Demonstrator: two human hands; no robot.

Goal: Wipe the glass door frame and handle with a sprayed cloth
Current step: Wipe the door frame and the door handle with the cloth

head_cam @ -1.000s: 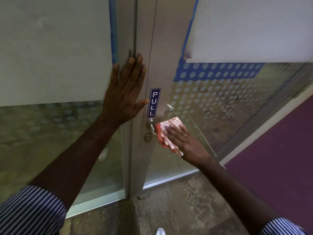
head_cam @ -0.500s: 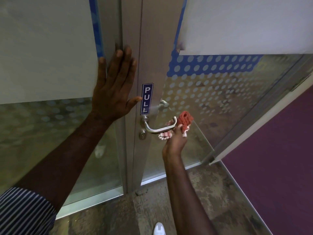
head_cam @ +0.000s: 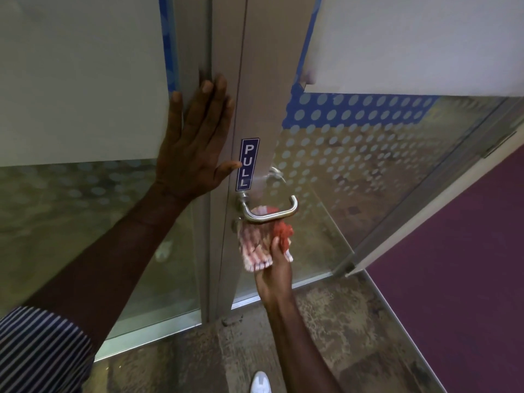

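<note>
A silver lever handle [head_cam: 269, 212] sticks out of the grey aluminium door frame [head_cam: 272, 80], just below a blue PULL sticker [head_cam: 247, 164]. My right hand [head_cam: 276, 268] reaches up from below and grips a red and white striped cloth [head_cam: 261, 239], pressed against the underside of the handle. My left hand [head_cam: 195, 146] lies flat with spread fingers on the neighbouring frame post, left of the sticker, holding nothing.
The glass door [head_cam: 368, 171] with a dotted blue film stands ajar to the right. A fixed glass panel [head_cam: 71, 208] is on the left. Mottled floor [head_cam: 326, 336] lies below, purple carpet [head_cam: 467, 265] to the right. A white shoe tip [head_cam: 261, 382] shows at the bottom.
My right hand has moved from on top of the handle to beneath it, then slid the cloth left and down under the lever. My left hand stays flat on the post.
</note>
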